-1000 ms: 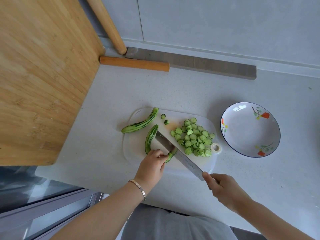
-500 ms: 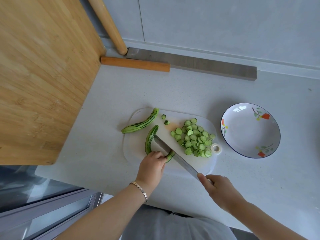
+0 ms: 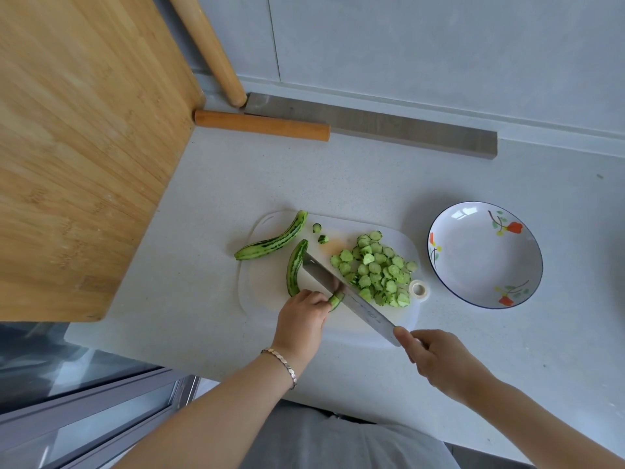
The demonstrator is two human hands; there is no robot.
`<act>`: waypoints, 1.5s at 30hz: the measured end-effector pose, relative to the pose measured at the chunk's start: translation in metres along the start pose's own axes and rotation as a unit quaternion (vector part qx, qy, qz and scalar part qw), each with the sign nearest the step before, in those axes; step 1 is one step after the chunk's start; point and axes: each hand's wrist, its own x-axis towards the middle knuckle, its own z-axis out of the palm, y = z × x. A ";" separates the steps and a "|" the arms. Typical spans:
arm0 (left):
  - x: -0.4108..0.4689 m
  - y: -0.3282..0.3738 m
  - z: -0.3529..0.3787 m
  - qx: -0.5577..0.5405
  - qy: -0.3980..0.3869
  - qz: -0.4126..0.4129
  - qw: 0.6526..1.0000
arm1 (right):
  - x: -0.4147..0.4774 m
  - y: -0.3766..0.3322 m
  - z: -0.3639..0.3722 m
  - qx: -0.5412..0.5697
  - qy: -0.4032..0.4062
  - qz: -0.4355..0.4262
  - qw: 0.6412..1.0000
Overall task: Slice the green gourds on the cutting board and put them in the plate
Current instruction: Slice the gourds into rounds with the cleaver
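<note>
A white cutting board [image 3: 267, 292] lies on the pale counter. On it a curved striped green gourd [image 3: 295, 267] is pinned down by my left hand [image 3: 302, 319], which covers its near part; its cut end shows at my fingertips. My right hand [image 3: 436, 358] grips the handle of a knife [image 3: 341, 292], whose blade lies across the gourd's cut end. A pile of green slices [image 3: 375, 269] sits on the board's right half. A second whole gourd [image 3: 270, 243] lies at the board's far left edge. The flowered plate [image 3: 487, 255] stands to the right, with nothing in it.
A big bamboo board [image 3: 77, 147] leans at the left. A wooden-handled cleaver [image 3: 372, 125] lies along the back wall, beside a leaning rolling pin [image 3: 209, 49]. Two small gourd ends [image 3: 319, 233] rest at the board's far side. The counter's front edge is close to my body.
The knife has shifted slightly back and forth across the gourd's cut end while my left hand stays on the gourd. The slice pile and plate have not moved.
</note>
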 end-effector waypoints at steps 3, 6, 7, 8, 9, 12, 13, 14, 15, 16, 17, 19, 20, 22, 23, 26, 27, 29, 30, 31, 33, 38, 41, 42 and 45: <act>0.000 -0.002 0.001 0.002 -0.004 0.000 1.000 | 0.000 -0.002 0.000 -0.028 0.002 -0.008 1.000; 0.000 -0.002 0.001 -0.005 -0.009 0.002 1.000 | 0.003 -0.001 0.003 -0.043 0.010 -0.017 0.999; -0.001 -0.002 0.000 -0.007 -0.009 0.004 1.000 | 0.004 0.000 0.005 -0.048 0.011 -0.019 0.999; -0.001 -0.002 0.000 -0.009 -0.009 0.006 1.000 | 0.006 0.001 0.007 -0.049 0.013 -0.019 0.999; -0.003 -0.003 0.000 -0.015 -0.007 0.008 1.000 | 0.007 0.003 0.010 -0.047 0.015 -0.017 0.999; -0.007 -0.009 -0.003 -0.023 0.002 0.006 1.000 | 0.010 0.007 0.014 -0.024 0.013 -0.002 1.000; -0.008 -0.012 -0.005 -0.018 0.003 0.004 1.000 | 0.010 0.008 0.015 -0.011 0.010 0.005 1.000; -0.008 -0.014 -0.006 -0.013 0.002 0.002 1.000 | 0.009 0.009 0.015 0.004 0.009 0.013 1.000; -0.008 -0.015 -0.006 -0.010 0.002 0.004 1.000 | 0.009 0.010 0.014 0.017 0.010 0.018 1.000; -0.008 -0.015 -0.006 -0.008 0.002 0.006 1.000 | 0.008 0.012 0.013 0.027 0.012 0.021 0.999; -0.007 -0.015 -0.006 -0.008 0.000 0.006 1.000 | 0.007 0.012 0.011 0.031 0.013 0.020 0.999; -0.006 -0.014 -0.005 -0.005 -0.002 0.007 1.000 | 0.004 0.012 0.008 0.026 0.009 0.012 1.000; -0.006 -0.013 -0.005 -0.003 -0.002 0.008 1.000 | 0.003 0.012 0.007 0.021 0.007 0.007 1.000; -0.007 -0.013 -0.005 0.000 -0.004 0.009 1.000 | 0.001 0.011 0.007 0.013 0.005 -0.002 1.000; -0.007 -0.013 -0.005 0.000 -0.004 0.010 1.000 | 0.000 0.010 0.007 0.009 0.004 -0.004 1.000; -0.006 -0.013 -0.005 0.001 -0.008 0.008 1.000 | 0.000 0.010 0.008 -0.010 0.003 -0.003 1.000; -0.006 -0.012 -0.005 0.002 -0.009 0.005 1.000 | 0.001 0.010 0.009 -0.018 0.004 -0.002 1.000; -0.006 -0.012 -0.004 0.002 -0.011 0.000 1.000 | 0.002 0.011 0.010 -0.026 0.005 -0.005 1.000; -0.006 -0.012 -0.004 0.002 -0.010 -0.001 1.000 | 0.002 0.012 0.011 -0.023 0.006 -0.008 1.000; -0.006 -0.012 -0.004 0.002 -0.009 -0.003 1.000 | 0.002 0.012 0.012 -0.017 0.006 -0.013 1.000; -0.006 -0.012 -0.004 0.003 -0.013 -0.004 1.000 | 0.001 0.012 0.012 0.002 0.008 -0.017 1.000; -0.006 -0.012 -0.005 0.009 -0.016 -0.001 1.000 | -0.002 0.011 0.009 -0.001 0.004 -0.026 1.000; -0.005 -0.010 -0.006 0.013 -0.015 0.002 1.000 | -0.002 0.010 0.009 -0.024 0.008 -0.031 0.999; -0.005 -0.010 -0.006 0.014 -0.014 0.002 1.000 | -0.001 0.010 0.010 -0.028 0.011 -0.031 0.999; -0.005 -0.010 -0.006 0.012 -0.010 0.000 1.000 | 0.002 0.009 0.014 -0.042 0.018 -0.030 0.999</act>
